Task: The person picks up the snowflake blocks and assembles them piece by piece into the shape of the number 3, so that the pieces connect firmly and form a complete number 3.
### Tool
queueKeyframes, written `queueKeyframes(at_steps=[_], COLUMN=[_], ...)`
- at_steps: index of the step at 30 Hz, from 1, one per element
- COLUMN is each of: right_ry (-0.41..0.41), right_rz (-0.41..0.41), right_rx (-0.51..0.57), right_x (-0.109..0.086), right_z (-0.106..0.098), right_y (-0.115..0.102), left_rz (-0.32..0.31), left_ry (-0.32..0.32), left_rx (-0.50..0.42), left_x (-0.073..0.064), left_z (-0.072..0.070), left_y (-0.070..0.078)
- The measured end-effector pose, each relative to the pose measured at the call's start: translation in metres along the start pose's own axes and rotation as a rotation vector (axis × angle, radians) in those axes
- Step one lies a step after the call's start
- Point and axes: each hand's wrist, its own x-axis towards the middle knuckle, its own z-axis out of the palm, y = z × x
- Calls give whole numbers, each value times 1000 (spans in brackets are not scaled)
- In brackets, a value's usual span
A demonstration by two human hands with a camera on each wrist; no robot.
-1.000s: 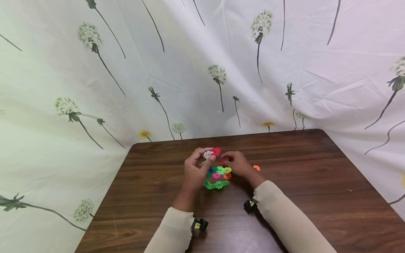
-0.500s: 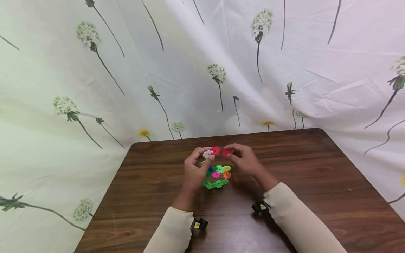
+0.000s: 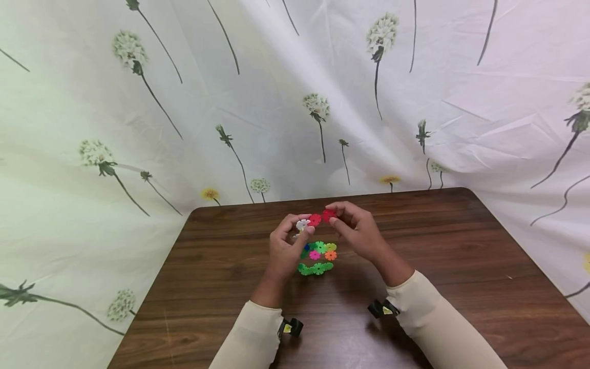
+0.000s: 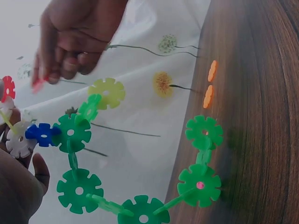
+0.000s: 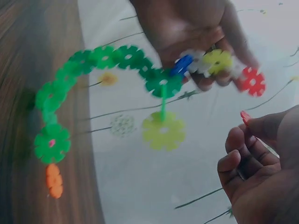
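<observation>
Right grip (image 3: 358,231) is rising, pinching a loose red disc (image 3: 329,214) beside the left grip (image 3: 287,245), which is pinching the chain (image 4: 64,136); joining seems to be starting, needing slots aligned.

The green discs (image 4: 69,196) and red discs (image 3: 315,220) look like smooth, thin plastic. The tabletop (image 3: 207,266) has a smooth, wood-grained face, glossy toward 6 o'clock in the head view. At 12 o'clock, the sheet (image 3: 276,102) is creased, faintly shiny cloth; the sleeve (image 3: 438,318) at 4 o'clock is matt cloth.
</observation>
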Motion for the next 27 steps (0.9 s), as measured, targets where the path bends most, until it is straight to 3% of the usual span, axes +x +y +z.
queueKeyframes(at_steps=[5,15,22,27], right_ry=[66,122,131,150], right_rz=[-49,-169,-253,-270], right_rx=[38,30,-17,-46], right_x=[-2,-4,-2,-3], right_z=[3,8,9,7], right_y=[-14,-29,-25,-22], left_rz=[1,-24,-18,-25], left_ry=[8,-16,-33,-23], left_rx=[12,-6,16,11], left_x=[-1,-5,-4,-5], left_z=[2,3,2,3], left_y=[0,4,3,4])
